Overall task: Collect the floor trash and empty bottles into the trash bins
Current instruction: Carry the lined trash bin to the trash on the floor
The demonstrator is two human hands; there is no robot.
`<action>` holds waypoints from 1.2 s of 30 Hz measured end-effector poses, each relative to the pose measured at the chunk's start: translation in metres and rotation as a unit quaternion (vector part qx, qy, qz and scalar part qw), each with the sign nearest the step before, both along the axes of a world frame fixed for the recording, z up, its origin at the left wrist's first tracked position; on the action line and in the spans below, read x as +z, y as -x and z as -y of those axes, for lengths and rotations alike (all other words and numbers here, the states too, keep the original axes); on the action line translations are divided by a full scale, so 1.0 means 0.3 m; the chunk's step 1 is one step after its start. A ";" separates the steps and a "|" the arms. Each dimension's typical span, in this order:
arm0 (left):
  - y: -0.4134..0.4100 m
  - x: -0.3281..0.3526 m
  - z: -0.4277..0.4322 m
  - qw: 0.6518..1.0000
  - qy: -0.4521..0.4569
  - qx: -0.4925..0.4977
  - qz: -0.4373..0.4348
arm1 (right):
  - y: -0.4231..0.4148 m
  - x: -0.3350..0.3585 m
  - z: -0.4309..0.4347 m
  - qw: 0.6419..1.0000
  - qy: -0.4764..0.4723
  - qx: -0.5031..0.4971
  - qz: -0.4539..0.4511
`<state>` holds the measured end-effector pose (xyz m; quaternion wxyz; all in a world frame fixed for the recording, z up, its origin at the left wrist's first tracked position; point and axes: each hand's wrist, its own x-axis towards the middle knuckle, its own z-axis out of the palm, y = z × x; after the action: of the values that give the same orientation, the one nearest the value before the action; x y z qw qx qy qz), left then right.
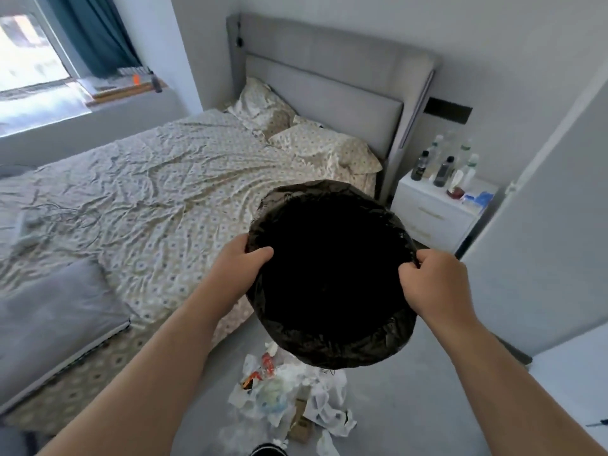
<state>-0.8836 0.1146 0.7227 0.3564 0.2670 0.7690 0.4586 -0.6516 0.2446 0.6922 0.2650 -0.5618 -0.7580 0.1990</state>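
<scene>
Both hands, left hand (243,258) and right hand (427,278), are gripping the lined bin (329,343) rim; floor trash (289,396) and bottles (444,162) are awaiting collection

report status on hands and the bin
Left hand and right hand grip bin rim. Bin held above trash on floor. Bottles on nightstand. Bin's inside too dark to read.
</scene>
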 end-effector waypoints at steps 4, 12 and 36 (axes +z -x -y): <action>0.078 0.076 -0.028 1.000 0.003 0.022 -0.010 | 0.104 0.040 -0.081 0.999 0.006 0.030 -0.013; 0.253 0.124 -0.118 0.998 -0.016 0.045 -0.030 | 0.285 0.093 -0.188 0.999 -0.014 0.041 -0.025; 0.774 -0.488 -0.675 0.960 0.067 -0.270 0.028 | 0.669 -0.350 -0.138 0.941 0.095 -0.322 0.034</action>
<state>-1.1157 0.3171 0.5764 0.5059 0.4272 0.6869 0.2996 -0.8523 0.2859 0.5872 0.2346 -0.8050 -0.5225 0.1547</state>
